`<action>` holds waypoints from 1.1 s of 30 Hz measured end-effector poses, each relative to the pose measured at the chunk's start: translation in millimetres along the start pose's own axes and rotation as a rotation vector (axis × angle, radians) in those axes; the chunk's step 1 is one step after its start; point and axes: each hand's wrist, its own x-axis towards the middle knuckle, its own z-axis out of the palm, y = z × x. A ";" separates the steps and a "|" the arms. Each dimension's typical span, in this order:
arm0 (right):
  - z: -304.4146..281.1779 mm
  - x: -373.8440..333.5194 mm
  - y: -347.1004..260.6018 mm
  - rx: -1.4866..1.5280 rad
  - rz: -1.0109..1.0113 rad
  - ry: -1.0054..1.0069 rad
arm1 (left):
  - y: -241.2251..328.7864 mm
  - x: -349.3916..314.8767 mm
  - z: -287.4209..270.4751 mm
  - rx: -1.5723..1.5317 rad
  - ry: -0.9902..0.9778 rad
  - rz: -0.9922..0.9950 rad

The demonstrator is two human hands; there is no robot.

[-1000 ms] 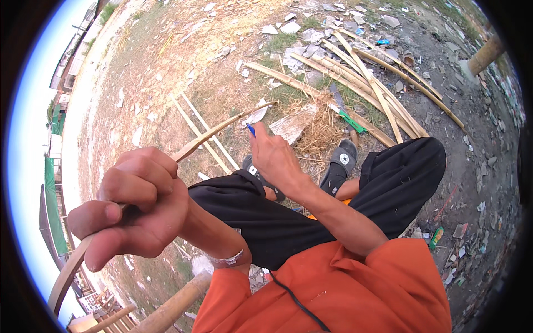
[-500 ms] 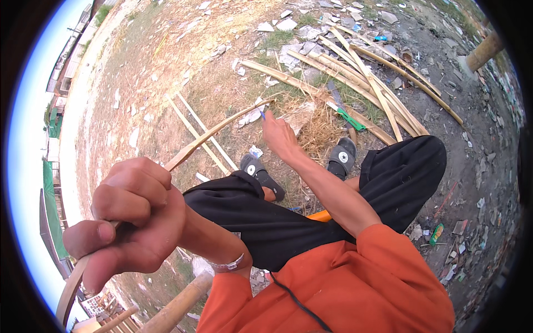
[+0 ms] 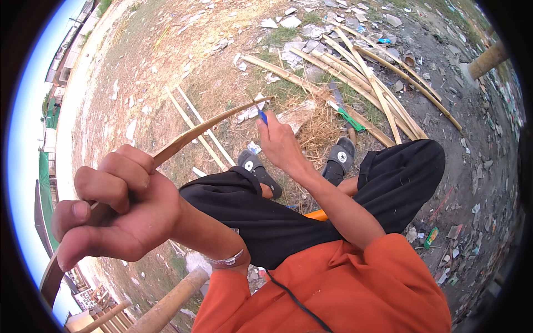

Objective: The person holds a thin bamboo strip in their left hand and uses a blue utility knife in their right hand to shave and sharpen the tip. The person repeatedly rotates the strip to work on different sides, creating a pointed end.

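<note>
We see no signs, no screens. Small green packet (image 3: 431, 237) lies flat on dirt ground (image 3: 477, 183), right of black-trousered knee. Blue wrapper scrap (image 3: 384, 40) sits far up among scattered pale litter, near bamboo strips. Print on both too small to tell.

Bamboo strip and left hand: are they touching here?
Touching. The head view shows the left hand with its fingers curled around the bamboo strip, which runs out of both sides of the fist.

Sunlit dirt yard (image 3: 166, 66) — scattered rubble (image 3: 288, 22)
</note>
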 end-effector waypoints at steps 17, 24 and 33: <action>38.4 12.3 4.9 -0.126 -0.104 0.078 | -0.6 2.5 14.7 0.241 0.216 0.042; 43.5 23.2 28.0 -0.162 -0.065 0.058 | -1.0 1.1 17.0 0.236 0.212 0.045; 43.0 49.1 84.9 -0.288 0.042 0.070 | 2.3 -1.0 24.8 0.104 0.113 -0.001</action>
